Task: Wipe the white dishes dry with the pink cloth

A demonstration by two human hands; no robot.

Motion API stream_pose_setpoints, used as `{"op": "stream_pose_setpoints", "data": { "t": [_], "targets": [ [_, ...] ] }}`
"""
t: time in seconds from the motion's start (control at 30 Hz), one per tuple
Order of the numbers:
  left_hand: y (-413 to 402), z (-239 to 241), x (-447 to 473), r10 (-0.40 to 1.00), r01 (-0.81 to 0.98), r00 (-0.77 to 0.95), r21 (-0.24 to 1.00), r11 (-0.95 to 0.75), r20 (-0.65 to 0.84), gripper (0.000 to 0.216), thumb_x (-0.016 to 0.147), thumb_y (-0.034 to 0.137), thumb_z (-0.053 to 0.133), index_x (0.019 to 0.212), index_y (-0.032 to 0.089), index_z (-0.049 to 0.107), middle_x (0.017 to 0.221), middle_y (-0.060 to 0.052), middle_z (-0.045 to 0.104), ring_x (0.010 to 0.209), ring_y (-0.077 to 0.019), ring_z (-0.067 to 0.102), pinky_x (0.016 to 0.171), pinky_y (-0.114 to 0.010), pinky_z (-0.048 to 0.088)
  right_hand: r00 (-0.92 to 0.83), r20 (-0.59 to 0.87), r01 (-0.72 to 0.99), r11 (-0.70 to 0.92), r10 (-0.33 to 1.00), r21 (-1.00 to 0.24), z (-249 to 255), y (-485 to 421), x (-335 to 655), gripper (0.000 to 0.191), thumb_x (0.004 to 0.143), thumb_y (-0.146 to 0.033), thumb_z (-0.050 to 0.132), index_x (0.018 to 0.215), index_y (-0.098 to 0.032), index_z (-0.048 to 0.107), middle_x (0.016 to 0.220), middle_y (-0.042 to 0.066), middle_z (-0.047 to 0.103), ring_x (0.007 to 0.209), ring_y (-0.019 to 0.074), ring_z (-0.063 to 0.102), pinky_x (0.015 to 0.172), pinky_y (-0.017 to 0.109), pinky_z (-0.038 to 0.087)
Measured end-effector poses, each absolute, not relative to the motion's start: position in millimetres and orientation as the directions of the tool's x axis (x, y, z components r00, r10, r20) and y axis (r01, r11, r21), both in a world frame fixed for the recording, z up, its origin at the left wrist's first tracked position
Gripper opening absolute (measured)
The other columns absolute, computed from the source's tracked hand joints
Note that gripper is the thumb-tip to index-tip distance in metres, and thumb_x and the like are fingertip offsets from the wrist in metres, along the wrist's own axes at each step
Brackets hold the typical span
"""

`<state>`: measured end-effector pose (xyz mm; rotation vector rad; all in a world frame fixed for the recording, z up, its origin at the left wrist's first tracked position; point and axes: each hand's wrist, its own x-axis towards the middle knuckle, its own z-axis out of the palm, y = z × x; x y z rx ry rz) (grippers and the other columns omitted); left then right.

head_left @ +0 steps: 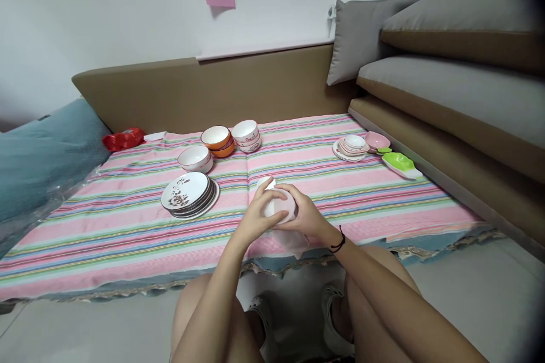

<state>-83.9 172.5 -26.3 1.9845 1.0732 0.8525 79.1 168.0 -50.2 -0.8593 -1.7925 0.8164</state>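
Note:
Both my hands meet over the near edge of a striped cloth (340, 193). My left hand (258, 215) is curled round a small pink dish (284, 204), fingers on its rim. My right hand (304, 216) grips the dish from the other side together with a white cloth (293, 241) that hangs below it. A bit of white (266, 182) pokes up behind my left fingers. A stack of patterned plates (189, 194) lies to the left of my hands.
Behind the plates stand a white bowl (195, 157), orange bowls (217, 140) and stacked white bowls (246, 135). At right lie small saucers (351, 147), a pink dish (377, 140) and a green dish (401, 164). A red object (123, 139) lies far left. Cushions (451, 79) rise at right.

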Motion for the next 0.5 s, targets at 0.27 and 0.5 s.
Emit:
{"op": "stream_pose_setpoints", "data": {
  "t": [0.27, 0.5],
  "targets": [
    [174.0, -26.7, -85.0, 0.855, 0.326, 0.481, 0.865, -0.381, 0.195, 0.024, 0.078, 0.026, 0.063, 0.101, 0.021, 0.058, 0.109, -0.005, 0.062, 0.107, -0.0210, 0.056, 0.099, -0.036, 0.040, -0.312, 0.455, 0.251, 0.534, 0.834, -0.807, -53.4, 170.6, 83.1, 0.075, 0.059, -0.040, 0.081, 0.123, -0.023, 0.048, 0.123, 0.008, 0.056, 0.114, 0.0271, 0.054, 0.096, 0.039, 0.044],
    [174.8, -30.3, -85.3, 0.869, 0.304, 0.454, 0.883, -0.358, 0.196, 0.024, 0.075, 0.025, 0.065, 0.098, 0.020, 0.061, 0.106, -0.004, 0.064, 0.100, -0.0205, 0.058, 0.093, -0.034, 0.044, -0.327, 0.468, 0.304, 0.560, 0.821, -0.771, -55.9, 172.1, 84.1, 0.075, 0.056, -0.041, 0.082, 0.123, -0.024, 0.050, 0.122, 0.009, 0.055, 0.116, 0.0285, 0.050, 0.098, 0.042, 0.042]
  ]
}}
